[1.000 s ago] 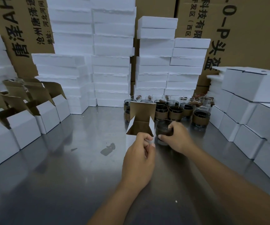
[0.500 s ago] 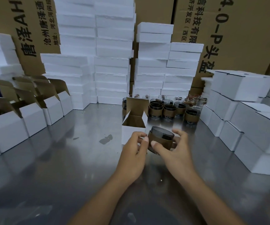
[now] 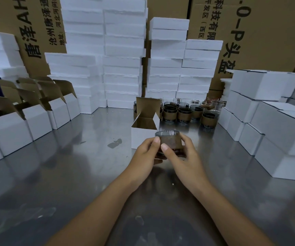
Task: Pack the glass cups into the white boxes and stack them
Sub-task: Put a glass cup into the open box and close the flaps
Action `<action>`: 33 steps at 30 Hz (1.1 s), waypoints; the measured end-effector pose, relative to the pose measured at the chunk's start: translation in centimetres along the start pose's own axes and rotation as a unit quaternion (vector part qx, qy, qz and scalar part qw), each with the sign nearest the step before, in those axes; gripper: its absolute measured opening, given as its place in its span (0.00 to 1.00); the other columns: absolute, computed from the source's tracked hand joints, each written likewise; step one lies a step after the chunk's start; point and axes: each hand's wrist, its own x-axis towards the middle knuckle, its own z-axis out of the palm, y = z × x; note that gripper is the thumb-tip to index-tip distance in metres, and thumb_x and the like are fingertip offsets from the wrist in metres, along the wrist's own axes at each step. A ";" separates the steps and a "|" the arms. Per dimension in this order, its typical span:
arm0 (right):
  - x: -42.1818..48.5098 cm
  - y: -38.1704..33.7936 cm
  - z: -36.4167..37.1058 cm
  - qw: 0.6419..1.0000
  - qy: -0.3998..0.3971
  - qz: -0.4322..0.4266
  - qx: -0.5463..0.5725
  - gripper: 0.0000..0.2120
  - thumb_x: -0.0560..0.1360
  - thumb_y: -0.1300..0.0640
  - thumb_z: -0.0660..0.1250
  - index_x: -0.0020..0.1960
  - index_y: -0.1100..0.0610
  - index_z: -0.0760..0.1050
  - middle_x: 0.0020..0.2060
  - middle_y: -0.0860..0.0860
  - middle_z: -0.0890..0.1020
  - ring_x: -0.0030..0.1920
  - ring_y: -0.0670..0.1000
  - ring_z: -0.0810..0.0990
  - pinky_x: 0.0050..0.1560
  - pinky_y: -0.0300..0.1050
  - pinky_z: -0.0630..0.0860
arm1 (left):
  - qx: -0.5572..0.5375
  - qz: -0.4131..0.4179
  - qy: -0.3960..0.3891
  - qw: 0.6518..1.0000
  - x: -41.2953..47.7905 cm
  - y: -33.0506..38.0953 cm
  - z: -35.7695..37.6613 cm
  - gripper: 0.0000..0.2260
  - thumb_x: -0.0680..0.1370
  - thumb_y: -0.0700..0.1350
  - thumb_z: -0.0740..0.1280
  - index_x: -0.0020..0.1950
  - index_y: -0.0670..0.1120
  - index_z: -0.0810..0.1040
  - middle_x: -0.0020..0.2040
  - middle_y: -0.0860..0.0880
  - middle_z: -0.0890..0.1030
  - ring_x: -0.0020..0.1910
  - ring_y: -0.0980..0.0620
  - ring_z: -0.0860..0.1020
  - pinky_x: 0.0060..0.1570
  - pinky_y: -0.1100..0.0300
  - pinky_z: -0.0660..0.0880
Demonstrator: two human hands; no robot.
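Glass cups (image 3: 184, 113) waited in a cluster beyond the left hand (image 3: 143, 154) and right hand (image 3: 184, 157), backed by tall brown cartons (image 3: 271, 32) and stacks of white foam slabs (image 3: 121, 68). Under everything ran the steel worktop (image 3: 63, 174). Right of the hands rose closed white boxes (image 3: 267, 125), already stacked; left of them stood a row of open white boxes (image 3: 36, 119), flaps up. Just beyond the left hand stood one open box (image 3: 143, 137), lid flap upright, nothing visible inside. Both hands gripped a single cup (image 3: 168, 139) in a brown sleeve (image 3: 171, 144), upright and seemingly just off the worktop, at the near right corner of that box. The left thumb pinched its near side, and the right hand curled round it from the right.

Trouble, as I judged it, lay in the drop into the box. The fit looked close, so the sleeve could catch on the box edge or a side flap and ride up, or tilt the cup. With neither hand steadying it, the light box might slide or tip on the smooth steel. Glass slipping down inside the sleeve would strike the worktop
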 end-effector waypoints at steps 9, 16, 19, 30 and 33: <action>0.2 0.2 0.2 1.000 -0.013 0.012 0.012 0.29 0.69 0.45 0.71 0.67 0.45 0.66 0.47 0.39 0.82 0.49 0.37 0.80 0.53 0.38 0.76 | -0.013 -0.004 0.018 1.000 0.1 0.1 -0.2 0.17 0.81 0.53 0.55 0.62 0.46 0.75 0.55 0.45 0.82 0.54 0.49 0.80 0.59 0.51 0.75; 0.6 -0.5 -0.2 0.983 0.038 0.128 0.129 0.20 0.69 0.43 0.69 0.56 0.51 0.72 0.41 0.46 0.85 0.41 0.43 0.84 0.42 0.39 0.73 | 0.001 0.028 0.010 1.000 0.5 -0.1 -0.5 0.14 0.80 0.52 0.57 0.61 0.50 0.75 0.51 0.48 0.82 0.47 0.53 0.82 0.49 0.60 0.78; 1.1 -0.6 -0.5 0.960 0.027 0.185 0.209 0.15 0.75 0.44 0.63 0.54 0.54 0.75 0.41 0.49 0.86 0.38 0.46 0.84 0.42 0.44 0.72 | 0.010 0.048 0.007 0.999 0.7 -0.1 -0.5 0.11 0.80 0.52 0.58 0.58 0.56 0.76 0.46 0.53 0.82 0.43 0.56 0.82 0.47 0.62 0.78; 1.2 -0.5 -0.9 0.936 -0.003 0.224 0.270 0.24 0.77 0.39 0.50 0.50 0.54 0.78 0.39 0.51 0.85 0.36 0.46 0.80 0.44 0.44 0.71 | 0.029 0.055 -0.023 0.998 0.4 0.4 -0.4 0.09 0.80 0.54 0.56 0.55 0.65 0.73 0.43 0.60 0.82 0.43 0.57 0.82 0.42 0.69 0.77; 1.2 -0.6 -0.8 0.938 -0.002 0.227 0.263 0.24 0.77 0.39 0.50 0.50 0.53 0.78 0.39 0.51 0.85 0.35 0.46 0.80 0.44 0.44 0.71 | 0.030 0.052 -0.022 0.998 0.4 0.4 -0.3 0.09 0.80 0.53 0.56 0.55 0.65 0.73 0.43 0.60 0.82 0.42 0.58 0.82 0.41 0.69 0.77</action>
